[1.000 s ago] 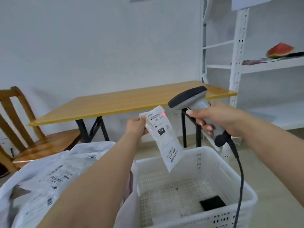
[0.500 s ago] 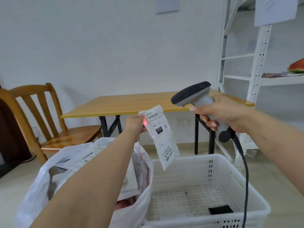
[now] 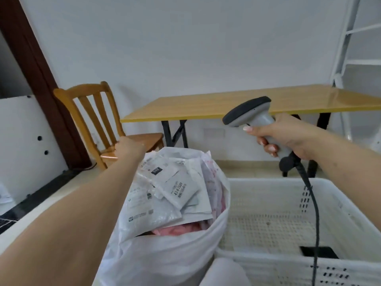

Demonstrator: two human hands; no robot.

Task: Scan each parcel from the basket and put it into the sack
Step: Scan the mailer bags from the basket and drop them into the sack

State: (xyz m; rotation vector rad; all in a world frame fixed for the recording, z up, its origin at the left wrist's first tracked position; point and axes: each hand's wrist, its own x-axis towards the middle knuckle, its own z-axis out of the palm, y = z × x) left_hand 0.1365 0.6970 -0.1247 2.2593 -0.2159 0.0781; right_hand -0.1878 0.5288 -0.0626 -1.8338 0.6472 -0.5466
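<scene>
A grey barcode scanner [image 3: 254, 117] is gripped by the right hand [image 3: 285, 135] above a white basket [image 3: 350, 213], its black cable [image 3: 313, 203] hanging down over the basket's rim. The left hand [image 3: 128, 147] is held over the far edge of a full white sack [image 3: 165, 259], where a white labelled parcel [image 3: 175, 182] lies on top of the others; its fingers cannot be made out. A wooden chair [image 3: 92, 112] and a yellow-topped table [image 3: 247, 104] are seen behind.

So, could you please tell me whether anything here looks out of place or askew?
Nothing is spilled or damaged. The sack is heaped full, parcels lying askew at its mouth. The basket holds only a small black item.
</scene>
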